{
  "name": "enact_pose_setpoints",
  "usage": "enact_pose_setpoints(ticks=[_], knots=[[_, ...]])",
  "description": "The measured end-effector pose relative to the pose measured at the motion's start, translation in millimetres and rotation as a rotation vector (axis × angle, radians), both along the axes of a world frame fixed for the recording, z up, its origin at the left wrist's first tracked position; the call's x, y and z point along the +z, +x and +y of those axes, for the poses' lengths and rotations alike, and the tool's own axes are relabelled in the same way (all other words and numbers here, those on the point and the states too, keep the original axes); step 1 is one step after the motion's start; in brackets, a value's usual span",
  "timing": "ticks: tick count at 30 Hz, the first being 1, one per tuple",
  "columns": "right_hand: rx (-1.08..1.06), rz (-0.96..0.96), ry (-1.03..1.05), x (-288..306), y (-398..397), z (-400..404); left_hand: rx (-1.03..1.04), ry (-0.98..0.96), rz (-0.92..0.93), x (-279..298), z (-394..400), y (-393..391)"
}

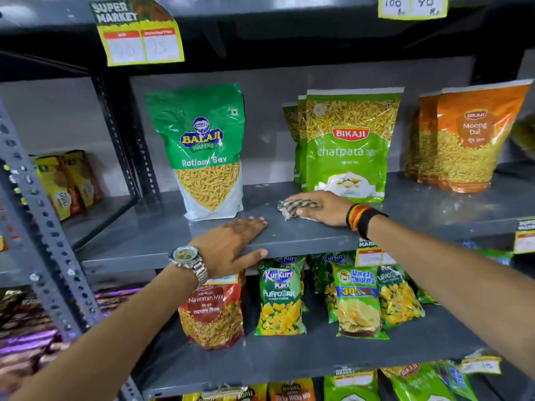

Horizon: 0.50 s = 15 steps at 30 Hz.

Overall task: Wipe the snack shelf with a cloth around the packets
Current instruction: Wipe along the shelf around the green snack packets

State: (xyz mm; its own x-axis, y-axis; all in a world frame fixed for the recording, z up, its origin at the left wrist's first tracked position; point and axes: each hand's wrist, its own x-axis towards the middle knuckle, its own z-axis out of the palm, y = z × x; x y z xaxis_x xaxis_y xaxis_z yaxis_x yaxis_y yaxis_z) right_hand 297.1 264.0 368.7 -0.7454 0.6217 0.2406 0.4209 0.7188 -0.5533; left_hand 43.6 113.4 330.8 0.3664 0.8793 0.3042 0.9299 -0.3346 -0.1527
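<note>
The grey metal snack shelf (304,238) runs across the middle of the head view. My right hand (321,208) presses a crumpled striped cloth (292,208) flat on the shelf, just in front of the light green Bikaji Chatpata Sev packet (348,143). To the left stands a green Balaji Ratlami Sev packet (207,151), upright. My left hand (234,247), with a silver watch at the wrist, grips the shelf's front edge, fingers on top and thumb under the lip. Orange Moong Dal packets (466,137) stand at the right.
A perforated steel upright (43,227) stands at the left. The shelf below holds a Navratan Mix packet (212,311), a Kurkure Puffcorn packet (279,299) and an Uncle Chipps packet (359,302). Yellow price tags (142,39) hang from the shelf above. Brown packets (68,183) sit far left.
</note>
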Motion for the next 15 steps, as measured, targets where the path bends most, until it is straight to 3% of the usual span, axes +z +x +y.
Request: enact_pose_setpoints(ticks=[6,11,15], knots=[[0.098,-0.096,-0.09,13.0,58.4,-44.4,-0.008,-0.006,-0.005,0.9,-1.0,1.7],[0.086,0.079,-0.022,39.1,71.5,-27.9,0.029,-0.025,-0.024,-0.6,0.7,-1.3],[0.082,0.013,0.03,14.4,64.7,-12.2,0.058,-0.036,-0.027,2.7,-4.9,4.8]])
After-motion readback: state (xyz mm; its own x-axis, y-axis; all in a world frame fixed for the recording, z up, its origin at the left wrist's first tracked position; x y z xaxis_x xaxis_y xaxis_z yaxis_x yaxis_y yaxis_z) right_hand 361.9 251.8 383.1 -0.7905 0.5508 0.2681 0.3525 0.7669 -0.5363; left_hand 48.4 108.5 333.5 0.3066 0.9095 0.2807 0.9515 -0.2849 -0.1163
